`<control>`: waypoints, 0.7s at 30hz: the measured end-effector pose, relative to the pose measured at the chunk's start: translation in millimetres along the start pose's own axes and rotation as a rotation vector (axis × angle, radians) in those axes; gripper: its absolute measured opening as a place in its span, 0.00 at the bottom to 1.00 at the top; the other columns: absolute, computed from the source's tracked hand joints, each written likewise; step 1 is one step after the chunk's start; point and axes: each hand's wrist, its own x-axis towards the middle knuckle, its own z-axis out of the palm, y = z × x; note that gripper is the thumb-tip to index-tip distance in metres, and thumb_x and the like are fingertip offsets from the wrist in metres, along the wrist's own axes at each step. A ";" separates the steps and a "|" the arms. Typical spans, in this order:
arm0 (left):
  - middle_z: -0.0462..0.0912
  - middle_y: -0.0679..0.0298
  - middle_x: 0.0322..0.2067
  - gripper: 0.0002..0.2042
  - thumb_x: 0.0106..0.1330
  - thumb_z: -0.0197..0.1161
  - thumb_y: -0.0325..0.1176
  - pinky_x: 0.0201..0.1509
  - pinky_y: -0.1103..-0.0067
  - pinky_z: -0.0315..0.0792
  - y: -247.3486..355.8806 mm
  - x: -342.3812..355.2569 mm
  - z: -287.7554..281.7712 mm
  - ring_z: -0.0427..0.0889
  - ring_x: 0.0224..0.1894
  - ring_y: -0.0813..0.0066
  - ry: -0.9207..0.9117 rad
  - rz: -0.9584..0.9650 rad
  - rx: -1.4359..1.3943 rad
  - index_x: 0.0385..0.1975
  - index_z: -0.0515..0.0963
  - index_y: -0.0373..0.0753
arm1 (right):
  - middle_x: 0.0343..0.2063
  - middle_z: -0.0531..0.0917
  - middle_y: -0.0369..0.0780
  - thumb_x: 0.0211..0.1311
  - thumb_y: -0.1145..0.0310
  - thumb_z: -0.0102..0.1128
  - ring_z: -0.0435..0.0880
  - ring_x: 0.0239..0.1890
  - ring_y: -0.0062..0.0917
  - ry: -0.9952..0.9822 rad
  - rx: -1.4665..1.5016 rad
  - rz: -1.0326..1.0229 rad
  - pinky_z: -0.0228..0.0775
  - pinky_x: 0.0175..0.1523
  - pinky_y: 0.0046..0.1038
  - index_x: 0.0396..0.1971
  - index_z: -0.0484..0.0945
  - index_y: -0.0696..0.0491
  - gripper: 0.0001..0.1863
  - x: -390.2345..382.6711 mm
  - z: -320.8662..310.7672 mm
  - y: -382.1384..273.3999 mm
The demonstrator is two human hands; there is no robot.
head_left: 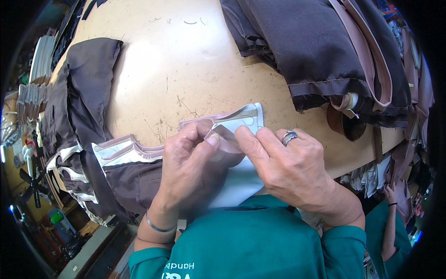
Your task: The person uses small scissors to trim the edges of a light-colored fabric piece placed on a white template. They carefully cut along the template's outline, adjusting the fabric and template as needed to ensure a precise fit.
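Observation:
Just below centre, my left hand (188, 165) is closed, thumb and fingertips pinched on the folded edge of a pink and white fabric piece (248, 118). My right hand (288, 162), with a ring on one finger, has curled fingers gripping the same piece at its right; the fingertips are partly hidden. A dark brown fabric section (139, 186) lies beneath and left of my hands, with more pink and white edging (121, 153) along its top. A smooth white part (237, 181) hangs between my wrists.
A beige worktable (162, 65) bears brown fabric (79, 83) at left and a larger brown pile (325, 51) with pink straps at upper right. Paper stacks (42, 60) and a black fan (32, 181) stand left. A co-worker's hand (390, 194) is at the lower right.

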 end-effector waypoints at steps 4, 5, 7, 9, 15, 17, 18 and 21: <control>0.77 0.63 0.24 0.06 0.59 0.51 0.28 0.33 0.87 0.66 0.9 1.4 5.3 0.71 0.26 0.84 0.037 0.008 0.004 0.26 0.71 0.32 | 0.15 0.64 0.32 0.40 0.70 0.55 0.65 0.13 0.15 0.041 0.026 0.023 0.56 0.18 0.19 0.39 0.74 0.55 0.20 -1.9 1.9 0.8; 0.77 0.63 0.24 0.06 0.59 0.51 0.28 0.33 0.87 0.66 0.9 1.4 5.3 0.72 0.26 0.84 0.035 0.011 0.000 0.26 0.71 0.32 | 0.15 0.64 0.32 0.40 0.70 0.55 0.65 0.12 0.15 0.044 0.028 0.022 0.56 0.18 0.19 0.39 0.74 0.55 0.19 -2.0 2.2 1.1; 0.77 0.62 0.24 0.06 0.59 0.51 0.28 0.33 0.87 0.66 1.2 1.2 5.2 0.72 0.26 0.84 0.031 0.018 -0.010 0.25 0.71 0.32 | 0.15 0.64 0.32 0.40 0.70 0.55 0.64 0.12 0.15 0.056 0.034 0.023 0.56 0.17 0.19 0.39 0.74 0.55 0.19 -2.3 3.1 1.3; 0.77 0.62 0.24 0.06 0.58 0.50 0.28 0.33 0.87 0.66 1.3 1.5 6.5 0.72 0.26 0.84 0.041 0.016 -0.025 0.25 0.71 0.32 | 0.15 0.64 0.32 0.40 0.70 0.55 0.64 0.12 0.15 0.075 0.042 0.028 0.55 0.17 0.19 0.38 0.74 0.56 0.19 -2.6 4.4 1.2; 0.76 0.64 0.23 0.05 0.58 0.50 0.27 0.32 0.87 0.65 1.9 2.2 5.1 0.71 0.26 0.84 0.034 0.022 -0.002 0.25 0.71 0.32 | 0.15 0.64 0.32 0.40 0.70 0.54 0.64 0.12 0.15 0.060 0.024 0.016 0.55 0.17 0.18 0.38 0.74 0.56 0.19 -1.4 3.9 1.9; 0.75 0.64 0.22 0.05 0.58 0.50 0.27 0.32 0.87 0.65 0.7 2.1 4.5 0.70 0.25 0.84 0.038 0.028 0.009 0.24 0.71 0.32 | 0.15 0.65 0.32 0.41 0.69 0.54 0.64 0.12 0.15 0.049 0.013 0.013 0.56 0.17 0.19 0.39 0.74 0.56 0.19 -0.9 3.7 1.2; 0.75 0.64 0.22 0.05 0.58 0.50 0.27 0.31 0.87 0.65 0.5 2.0 4.3 0.70 0.25 0.85 0.041 0.034 0.016 0.24 0.71 0.32 | 0.15 0.65 0.32 0.41 0.69 0.54 0.64 0.12 0.15 0.044 0.007 0.011 0.56 0.17 0.19 0.39 0.74 0.56 0.20 -0.6 3.5 0.9; 0.75 0.65 0.22 0.05 0.58 0.50 0.27 0.31 0.88 0.65 0.9 2.2 4.3 0.69 0.25 0.85 0.034 0.042 0.030 0.24 0.70 0.33 | 0.16 0.65 0.32 0.40 0.69 0.54 0.65 0.13 0.15 0.014 -0.020 0.004 0.57 0.18 0.19 0.39 0.74 0.56 0.20 0.1 1.5 0.2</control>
